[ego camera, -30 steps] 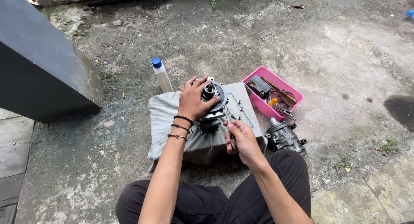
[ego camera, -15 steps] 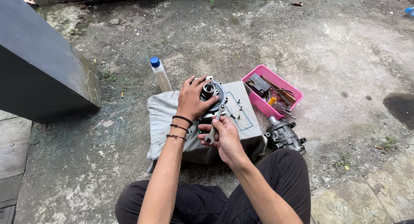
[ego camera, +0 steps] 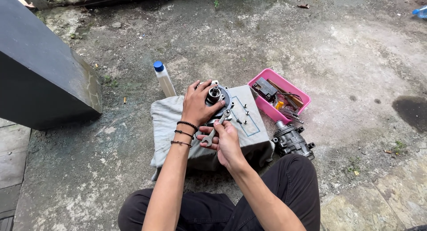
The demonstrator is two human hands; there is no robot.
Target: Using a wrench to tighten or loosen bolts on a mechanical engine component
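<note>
Left hand (ego camera: 198, 105) grips compressor (ego camera: 216, 97), right hand (ego camera: 227, 139) wrench (ego camera: 215, 127)

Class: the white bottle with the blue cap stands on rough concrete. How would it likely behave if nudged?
The white bottle is tall and narrow and stands upright, so it would probably tip easily. It looks like plastic, likely light. Once down, its round body might roll.
</note>
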